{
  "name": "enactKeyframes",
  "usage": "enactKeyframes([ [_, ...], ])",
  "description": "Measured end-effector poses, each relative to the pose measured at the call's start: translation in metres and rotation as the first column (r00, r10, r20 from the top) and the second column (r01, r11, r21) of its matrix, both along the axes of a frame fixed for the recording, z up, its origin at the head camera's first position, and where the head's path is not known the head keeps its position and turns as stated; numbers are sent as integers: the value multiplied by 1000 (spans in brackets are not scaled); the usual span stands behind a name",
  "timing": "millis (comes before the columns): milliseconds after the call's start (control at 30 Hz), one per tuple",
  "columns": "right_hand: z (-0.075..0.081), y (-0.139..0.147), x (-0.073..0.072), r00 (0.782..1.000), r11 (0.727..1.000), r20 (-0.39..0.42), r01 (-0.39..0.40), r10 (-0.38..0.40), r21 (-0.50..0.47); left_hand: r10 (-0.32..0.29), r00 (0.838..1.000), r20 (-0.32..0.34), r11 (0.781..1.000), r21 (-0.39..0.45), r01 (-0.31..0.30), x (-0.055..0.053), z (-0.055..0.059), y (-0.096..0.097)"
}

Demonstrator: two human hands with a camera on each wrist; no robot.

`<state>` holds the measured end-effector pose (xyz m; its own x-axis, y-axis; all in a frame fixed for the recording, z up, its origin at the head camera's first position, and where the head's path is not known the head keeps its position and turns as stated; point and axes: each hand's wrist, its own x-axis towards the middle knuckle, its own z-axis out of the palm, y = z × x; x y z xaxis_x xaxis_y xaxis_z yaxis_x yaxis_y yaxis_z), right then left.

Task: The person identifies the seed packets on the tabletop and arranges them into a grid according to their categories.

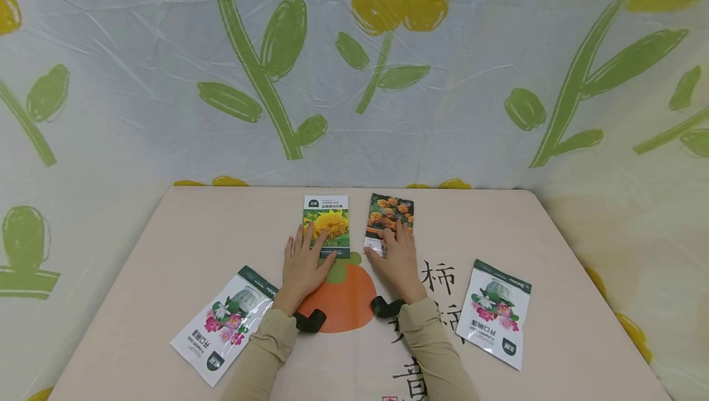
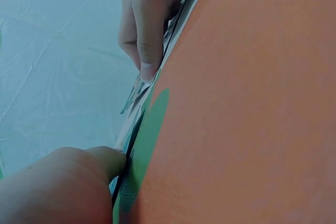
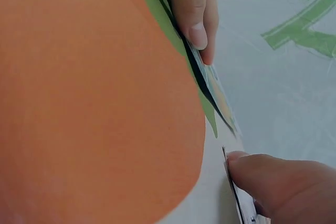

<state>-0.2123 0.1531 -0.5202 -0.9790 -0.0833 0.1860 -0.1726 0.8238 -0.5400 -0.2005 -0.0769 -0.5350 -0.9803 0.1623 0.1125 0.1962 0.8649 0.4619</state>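
Note:
A seed packet with a yellow flower (image 1: pixel 335 221) lies flat toward the far side of the table. My left hand (image 1: pixel 303 266) rests on its lower left part, fingers spread and thumb near the bottom edge. To its right lies a seed packet with orange flowers (image 1: pixel 390 204), tilted slightly. My right hand (image 1: pixel 400 264) presses on its lower part with extended fingers, covering some of the print. In the left wrist view, the left thumb (image 2: pixel 107 161) touches a packet's edge. The right thumb (image 3: pixel 247 166) meets the other packet in the right wrist view.
A white packet with pink flowers (image 1: pixel 227 327) lies slanted at the left, beside the left sleeve. A similar white packet (image 1: pixel 493 315) lies at the right. The tablecloth (image 1: pixel 138 302) carries a printed orange persimmon (image 1: pixel 346 296) and black characters. A flower-print curtain (image 1: pixel 443 130) hangs behind.

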Motion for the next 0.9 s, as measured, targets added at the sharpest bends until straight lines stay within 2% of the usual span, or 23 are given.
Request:
enactKeyframes([
  [333, -2, 1, -1, 999, 999, -9, -31, 31, 5, 1, 1000, 4, 1000, 2, -1, -1, 0, 0],
  [567, -3, 2, -1, 995, 997, -62, -73, 73, 14, 2, 1000, 5, 1000, 3, -2, -1, 1, 0],
  [900, -1, 0, 0, 993, 995, -67, -96, 98, 35, 2, 1000, 8, 1000, -3, -2, -1, 0, 1],
])
